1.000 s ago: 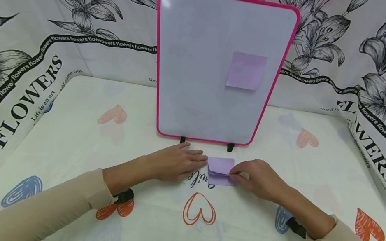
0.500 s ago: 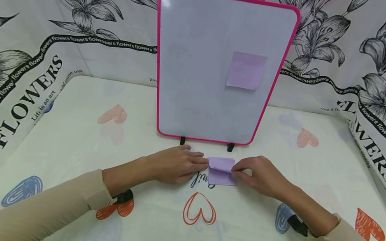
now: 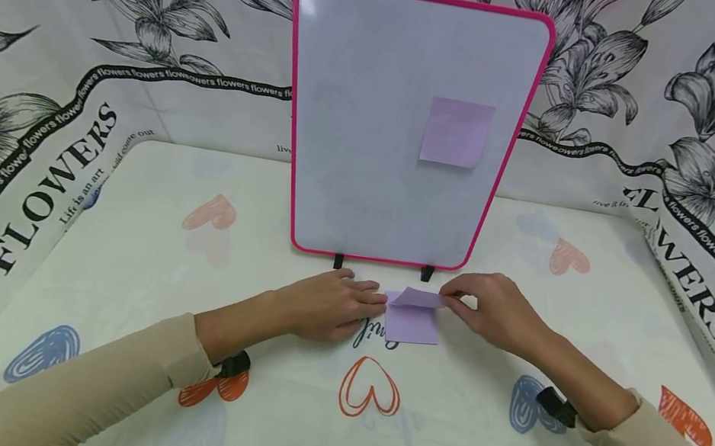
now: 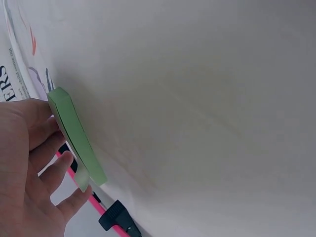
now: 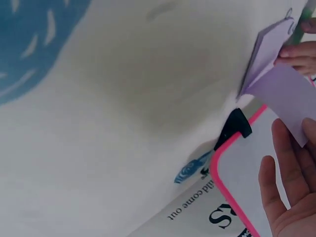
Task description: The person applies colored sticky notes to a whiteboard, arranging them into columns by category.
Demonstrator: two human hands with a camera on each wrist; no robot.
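Observation:
My right hand (image 3: 490,310) pinches the lifted edge of a purple sticky note (image 3: 422,299). That sheet curls up from a purple sticky-note pad (image 3: 412,330) lying on the table. In the right wrist view, the sheet bends well away from the pad, its far end at the thumb and fingers. My left hand (image 3: 330,305) lies palm down with fingers extended, fingertips at the purple pad's left edge. A green sticky-note pad (image 4: 76,133) shows under its fingers in the left wrist view, with one pale green sheet bent outward. From the head view the hand hides the green pad.
A whiteboard (image 3: 363,139) with a pink frame stands behind the hands on black feet (image 3: 427,273). One purple sticky note (image 3: 457,133) is stuck on its right side. The tablecloth (image 3: 271,426) has printed hearts, and a floral cloth (image 3: 208,108) hangs behind.
My right hand has moved up and slightly right, away from me, lifting the purple note's edge further and baring more of the pad. The left hand stays nearly still.

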